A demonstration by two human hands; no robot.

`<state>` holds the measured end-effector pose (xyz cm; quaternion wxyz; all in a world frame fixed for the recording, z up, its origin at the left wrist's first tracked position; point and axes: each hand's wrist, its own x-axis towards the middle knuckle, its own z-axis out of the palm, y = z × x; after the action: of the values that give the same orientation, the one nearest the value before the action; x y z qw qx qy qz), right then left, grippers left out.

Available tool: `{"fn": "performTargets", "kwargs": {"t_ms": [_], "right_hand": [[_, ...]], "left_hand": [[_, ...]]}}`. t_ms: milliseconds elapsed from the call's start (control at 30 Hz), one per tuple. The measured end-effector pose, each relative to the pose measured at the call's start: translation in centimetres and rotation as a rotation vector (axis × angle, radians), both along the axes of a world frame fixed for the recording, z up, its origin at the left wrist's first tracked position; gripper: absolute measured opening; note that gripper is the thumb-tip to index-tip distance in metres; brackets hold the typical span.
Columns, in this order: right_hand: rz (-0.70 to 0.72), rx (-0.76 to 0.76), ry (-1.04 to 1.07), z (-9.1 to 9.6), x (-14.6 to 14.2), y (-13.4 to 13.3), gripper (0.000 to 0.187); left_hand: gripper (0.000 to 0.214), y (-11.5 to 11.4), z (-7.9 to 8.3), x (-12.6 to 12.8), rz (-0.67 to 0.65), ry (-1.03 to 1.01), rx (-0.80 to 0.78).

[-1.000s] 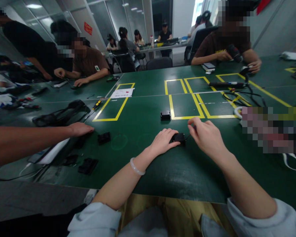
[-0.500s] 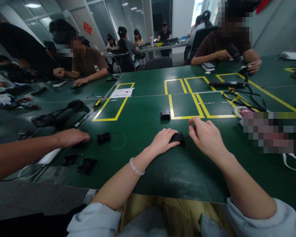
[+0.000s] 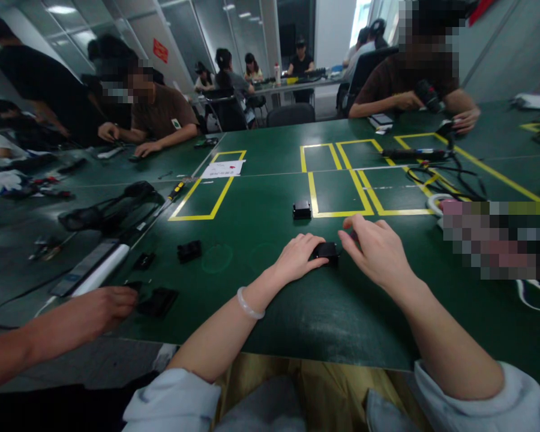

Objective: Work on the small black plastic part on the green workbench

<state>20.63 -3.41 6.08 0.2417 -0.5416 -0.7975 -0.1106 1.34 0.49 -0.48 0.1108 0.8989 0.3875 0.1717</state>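
My left hand (image 3: 297, 257) grips a small black block-shaped part (image 3: 327, 251) from its left side, with thumb and fingers around it. The part rests on the green table. Just right of it, my right hand (image 3: 375, 249) is raised with its fingers curled in and the thumb close to the index finger. Whatever may be between those fingertips is too small to make out. Beyond my left hand, a similar black part (image 3: 302, 210) sits by the yellow tape.
A co-worker's hand (image 3: 105, 303) reaches in from the left over black parts (image 3: 159, 301). Another black part (image 3: 189, 251) lies farther right. Cables (image 3: 459, 180), a black tool (image 3: 416, 154) and a blurred-out item lie on the right. Other people sit across the table (image 3: 261, 306).
The co-worker's hand on the left has moved down and nearer, uncovering a small black part. My right hand has shifted slightly left towards the block. My left hand stays put.
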Motion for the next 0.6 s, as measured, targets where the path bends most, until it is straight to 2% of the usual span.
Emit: {"fn": "performTargets", "kwargs": {"t_ms": [100,400,600], "right_hand": [[0.002,0.006,0.012,-0.08,0.11,0.03,0.028],[-0.033,0.043,0.01,-0.17,-0.06,0.06,0.023],[-0.013,0.038,0.02,-0.13,0.05,-0.02,0.026]], "left_hand": [[0.04,0.01,0.03,-0.02,-0.003,-0.003,-0.003],[0.04,-0.02,0.13,-0.01,-0.005,-0.002,-0.001],[0.04,-0.07,0.2,-0.03,-0.009,-0.002,0.005]]}}
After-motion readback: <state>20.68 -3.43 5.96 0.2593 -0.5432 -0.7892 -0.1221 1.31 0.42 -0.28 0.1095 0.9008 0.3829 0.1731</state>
